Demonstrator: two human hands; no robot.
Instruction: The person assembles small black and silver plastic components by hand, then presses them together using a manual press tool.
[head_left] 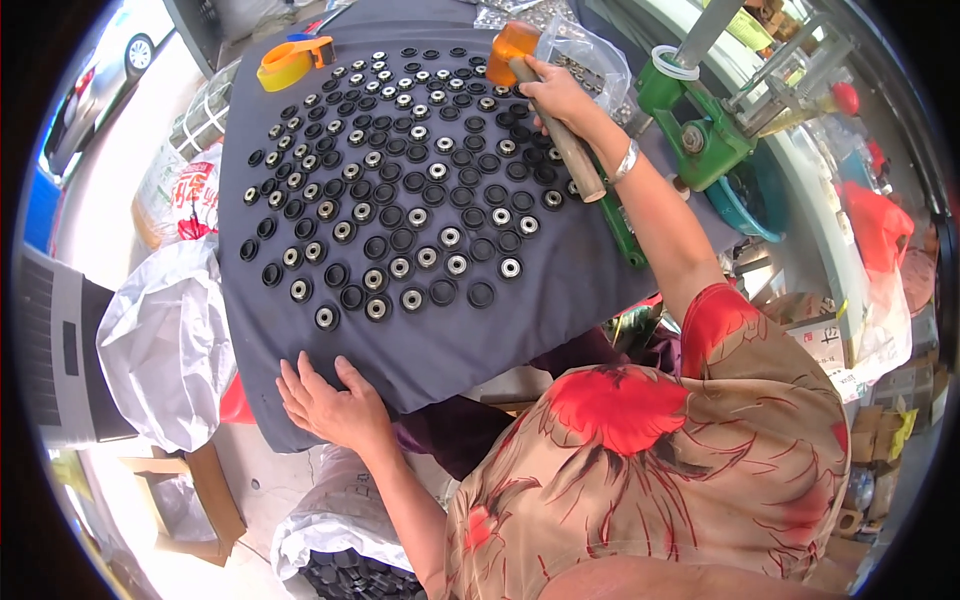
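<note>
My right hand grips a mallet near its orange head, at the far right of the cloth-covered table. The mallet's wooden handle points back toward me. Close to the near left edge, my left hand rests on the dark cloth with its fingers apart and nothing in them. Many round black rings are spread over the cloth between my hands and beyond. Some of them have a silver bearing sitting in the middle, while others show only black.
Yellow and orange tape lies at the far left. Clear plastic bags with small metal parts are at the back right. A green hand press stands right, beside a teal basin. Below, a white sack holds black pieces; a cardboard box is left.
</note>
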